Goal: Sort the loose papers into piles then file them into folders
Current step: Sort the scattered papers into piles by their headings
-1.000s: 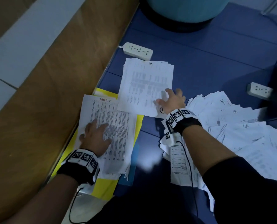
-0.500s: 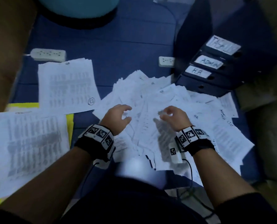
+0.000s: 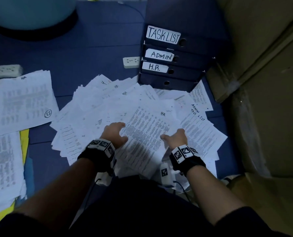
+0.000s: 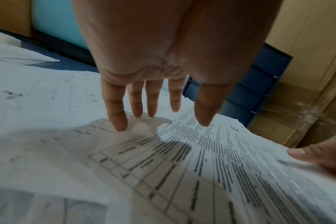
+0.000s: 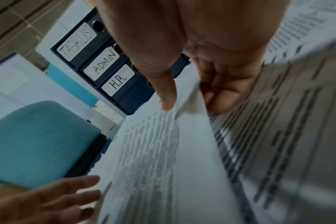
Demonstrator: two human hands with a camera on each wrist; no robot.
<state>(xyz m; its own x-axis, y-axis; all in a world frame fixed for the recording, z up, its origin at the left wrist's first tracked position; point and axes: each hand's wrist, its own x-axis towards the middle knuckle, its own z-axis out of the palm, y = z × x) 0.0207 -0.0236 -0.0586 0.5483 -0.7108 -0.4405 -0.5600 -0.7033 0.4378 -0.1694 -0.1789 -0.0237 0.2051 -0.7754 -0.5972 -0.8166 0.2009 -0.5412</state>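
Floor pile [image 3: 108,106]: sheet [image 3: 147,134] newly pinched

White papers [image 3: 108,106] with grey print, navy folders [image 3: 176,77], white labels [image 3: 162,35], apparently teal seat [image 3: 31,12]

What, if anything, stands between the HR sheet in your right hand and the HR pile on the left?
Only the left hand, resting on the loose papers at the sheet's left edge. The right hand pinches the HR sheet; beyond, only flat papers and floor before the HR pile.

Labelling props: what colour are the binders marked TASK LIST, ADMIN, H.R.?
Dark blue binders with white labels; clearest in the head view.
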